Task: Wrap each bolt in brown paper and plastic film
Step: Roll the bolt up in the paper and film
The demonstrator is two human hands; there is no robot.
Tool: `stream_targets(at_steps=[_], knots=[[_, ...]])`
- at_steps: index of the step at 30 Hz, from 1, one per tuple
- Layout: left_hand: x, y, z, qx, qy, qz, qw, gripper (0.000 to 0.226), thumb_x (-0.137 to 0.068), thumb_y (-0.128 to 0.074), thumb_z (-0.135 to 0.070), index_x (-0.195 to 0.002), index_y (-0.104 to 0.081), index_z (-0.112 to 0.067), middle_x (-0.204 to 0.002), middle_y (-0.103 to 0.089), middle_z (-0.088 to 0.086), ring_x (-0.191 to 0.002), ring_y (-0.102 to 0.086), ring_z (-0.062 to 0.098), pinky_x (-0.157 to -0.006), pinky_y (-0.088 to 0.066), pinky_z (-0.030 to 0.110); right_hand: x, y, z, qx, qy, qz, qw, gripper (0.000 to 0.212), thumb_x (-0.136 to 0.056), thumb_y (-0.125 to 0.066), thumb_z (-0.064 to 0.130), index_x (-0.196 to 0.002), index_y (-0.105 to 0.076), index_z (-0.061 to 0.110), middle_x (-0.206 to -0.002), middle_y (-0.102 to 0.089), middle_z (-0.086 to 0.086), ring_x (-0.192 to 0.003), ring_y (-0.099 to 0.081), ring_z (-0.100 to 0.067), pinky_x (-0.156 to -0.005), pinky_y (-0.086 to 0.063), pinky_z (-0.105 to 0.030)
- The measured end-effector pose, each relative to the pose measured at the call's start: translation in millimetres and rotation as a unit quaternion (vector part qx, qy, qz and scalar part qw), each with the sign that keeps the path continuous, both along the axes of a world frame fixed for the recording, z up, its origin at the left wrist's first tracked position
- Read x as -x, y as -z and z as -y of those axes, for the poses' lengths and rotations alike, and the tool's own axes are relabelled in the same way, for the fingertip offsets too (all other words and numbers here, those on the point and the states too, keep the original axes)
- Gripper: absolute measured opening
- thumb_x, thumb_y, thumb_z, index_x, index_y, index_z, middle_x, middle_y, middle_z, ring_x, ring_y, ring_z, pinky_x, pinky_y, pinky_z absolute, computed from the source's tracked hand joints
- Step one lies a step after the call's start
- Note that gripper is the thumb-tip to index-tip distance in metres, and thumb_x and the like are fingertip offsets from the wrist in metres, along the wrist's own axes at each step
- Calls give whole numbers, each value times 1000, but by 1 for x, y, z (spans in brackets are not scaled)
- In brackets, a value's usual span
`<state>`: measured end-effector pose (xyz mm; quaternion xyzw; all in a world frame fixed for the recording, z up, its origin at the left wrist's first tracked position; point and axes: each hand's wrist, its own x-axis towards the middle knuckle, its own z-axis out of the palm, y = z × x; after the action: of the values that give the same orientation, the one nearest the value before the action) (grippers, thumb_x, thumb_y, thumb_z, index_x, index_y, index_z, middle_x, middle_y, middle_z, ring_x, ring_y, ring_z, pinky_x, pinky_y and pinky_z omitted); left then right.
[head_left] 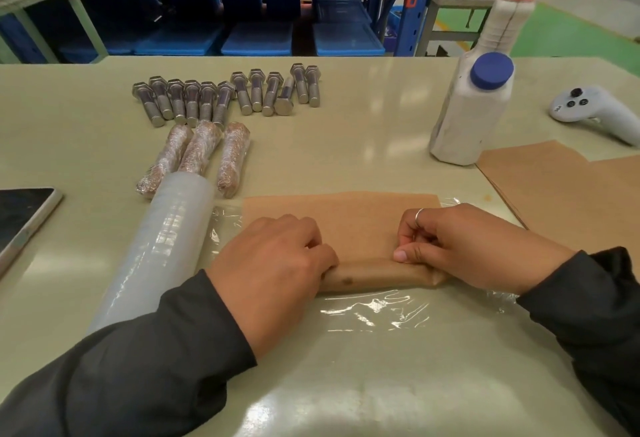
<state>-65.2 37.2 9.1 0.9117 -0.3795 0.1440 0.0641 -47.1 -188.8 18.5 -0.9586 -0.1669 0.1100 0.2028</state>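
A sheet of brown paper lies on a piece of plastic film in front of me. Its near edge is rolled into a tube; the bolt inside is hidden. My left hand grips the tube's left end and my right hand pinches its right end. Several bare steel bolts lie in a row at the back. Three wrapped bolts lie just in front of them. A roll of plastic film lies to the left of my left hand.
A white bottle with a blue cap stands at the right. More brown paper sheets lie beyond my right hand, a white controller behind them. A tablet sits at the left edge. Shelving with blue bins stands behind the table.
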Motion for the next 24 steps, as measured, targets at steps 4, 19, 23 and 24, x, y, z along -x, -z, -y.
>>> stream_targets(at_steps=[4, 19, 23, 24], knots=[[8, -1, 7, -16, -18, 34, 999, 32, -74, -42, -25, -64, -69, -11, -68, -59, 5, -59, -56, 24, -65, -37, 31, 1, 1, -3, 29, 8, 9, 999, 23, -86, -61, 37, -69, -47, 31, -54, -52, 13, -60, -48, 10, -59, -37, -15], [-3, 7, 11, -24, -41, 78, 996, 36, -81, -41, -23, -70, -72, -9, -65, -57, 4, -59, -57, 22, -77, -35, 30, 4, -2, -4, 46, -56, 185, 980, 11, -85, -64, 27, -94, -63, 20, -88, -53, 8, -88, -46, -15, -78, -35, -25], [-4, 4, 11, -8, -56, 36, 998, 35, -80, -40, -20, -88, -71, -6, -66, -61, 4, -59, -59, 24, -75, -34, 32, 6, 3, -9, -55, -48, 160, 984, 16, -89, -58, 20, -104, -65, 20, -92, -60, 7, -88, -54, -11, -79, -39, -20], [-4, 4, 11, -1, -59, 27, 998, 34, -80, -39, -20, -87, -70, -7, -66, -61, 4, -59, -59, 24, -76, -33, 33, 3, 6, -9, -59, -29, 172, 983, 21, -90, -57, 19, -110, -63, 20, -99, -59, 6, -94, -52, -11, -81, -36, -16]])
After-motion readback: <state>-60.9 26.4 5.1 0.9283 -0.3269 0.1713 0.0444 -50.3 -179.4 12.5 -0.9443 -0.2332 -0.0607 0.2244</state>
